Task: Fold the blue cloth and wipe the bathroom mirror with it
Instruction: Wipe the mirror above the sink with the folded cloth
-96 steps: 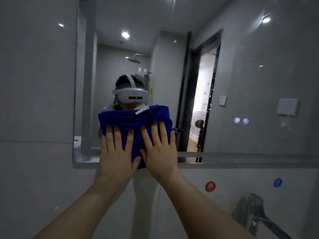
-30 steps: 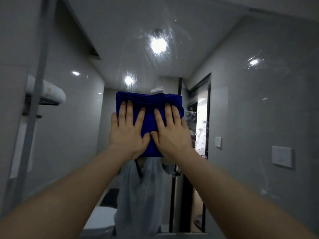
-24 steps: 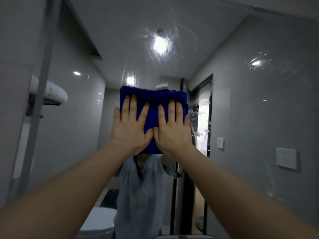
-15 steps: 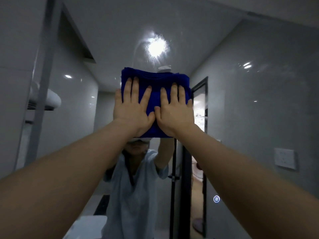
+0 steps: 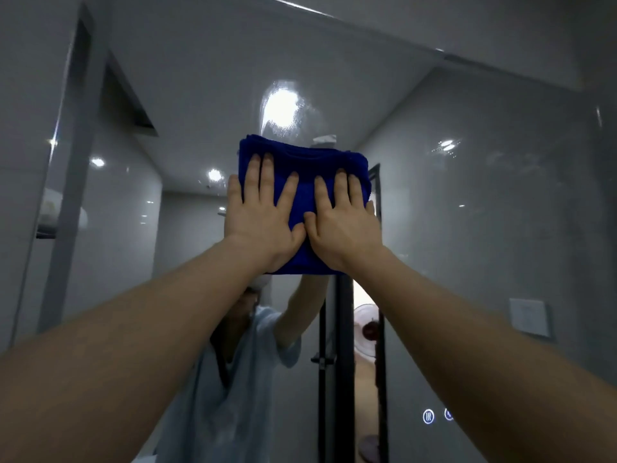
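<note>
Wiping step under way, high on the mirror (image 5: 467, 202).
Both flat hands, left hand (image 5: 262, 215) and right hand (image 5: 344, 225), press the folded blue cloth (image 5: 302, 198) against the glass; next, probably sweep across unwiped areas.

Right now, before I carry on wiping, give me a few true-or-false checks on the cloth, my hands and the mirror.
1. The left hand and the right hand both press the blue cloth against the mirror. True.
2. The blue cloth is spread out as one open sheet. False: it is folded into a layered pad.
3. The right hand's fingers are curled into a fist. False: they lie straight on the blue cloth.
4. Lit touch icons glow at the mirror's lower right. True.
</note>
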Motion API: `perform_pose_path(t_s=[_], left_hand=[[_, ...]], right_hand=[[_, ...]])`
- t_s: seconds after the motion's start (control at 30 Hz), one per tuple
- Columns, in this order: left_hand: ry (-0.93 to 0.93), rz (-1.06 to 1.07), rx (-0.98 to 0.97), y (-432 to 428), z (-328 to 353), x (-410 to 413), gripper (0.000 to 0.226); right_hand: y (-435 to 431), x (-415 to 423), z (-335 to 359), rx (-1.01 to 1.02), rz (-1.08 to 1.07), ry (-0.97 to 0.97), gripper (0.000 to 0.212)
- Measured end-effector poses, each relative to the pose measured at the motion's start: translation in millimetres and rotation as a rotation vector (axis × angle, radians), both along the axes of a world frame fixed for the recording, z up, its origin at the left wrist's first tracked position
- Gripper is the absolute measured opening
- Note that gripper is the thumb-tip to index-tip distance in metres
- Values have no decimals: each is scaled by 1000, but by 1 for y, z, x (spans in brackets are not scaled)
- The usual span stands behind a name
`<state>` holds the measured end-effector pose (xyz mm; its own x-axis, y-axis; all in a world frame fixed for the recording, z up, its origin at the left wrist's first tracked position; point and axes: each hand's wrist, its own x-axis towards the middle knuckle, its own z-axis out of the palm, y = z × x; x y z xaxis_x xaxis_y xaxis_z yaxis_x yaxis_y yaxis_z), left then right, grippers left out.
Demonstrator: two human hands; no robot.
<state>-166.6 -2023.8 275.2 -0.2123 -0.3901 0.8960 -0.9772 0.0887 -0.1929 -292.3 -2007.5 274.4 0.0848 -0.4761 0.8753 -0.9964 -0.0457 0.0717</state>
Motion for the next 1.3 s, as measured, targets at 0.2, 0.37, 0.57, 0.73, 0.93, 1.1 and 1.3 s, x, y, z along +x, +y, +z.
perform_pose_path(t_s=[0.2,0.37,0.57,0.73,0.93,1.1,1.3], left_hand=[[44,21,-25,1,39,-6,71],[73,36,-27,1,67,-12,71],[101,38,-43,1,95,-16,70],[128,28,-65,-1,110,-21,70],[136,17,-95,-4,130,-21,71],[153,-8,-142,-9,146,-23,71],[193,-27,-171,-13,159,-32,70]], right_hand=[[-1,-7,45,-35,18,54,59],[-2,-11,80,-45,26,96,59],[-5,-15,112,-79,35,110,59],[-9,-18,130,-101,34,134,58],[-12,-21,151,-120,60,137,58],[-18,-25,166,-149,75,137,57],[-24,-34,178,-212,109,162,54]])
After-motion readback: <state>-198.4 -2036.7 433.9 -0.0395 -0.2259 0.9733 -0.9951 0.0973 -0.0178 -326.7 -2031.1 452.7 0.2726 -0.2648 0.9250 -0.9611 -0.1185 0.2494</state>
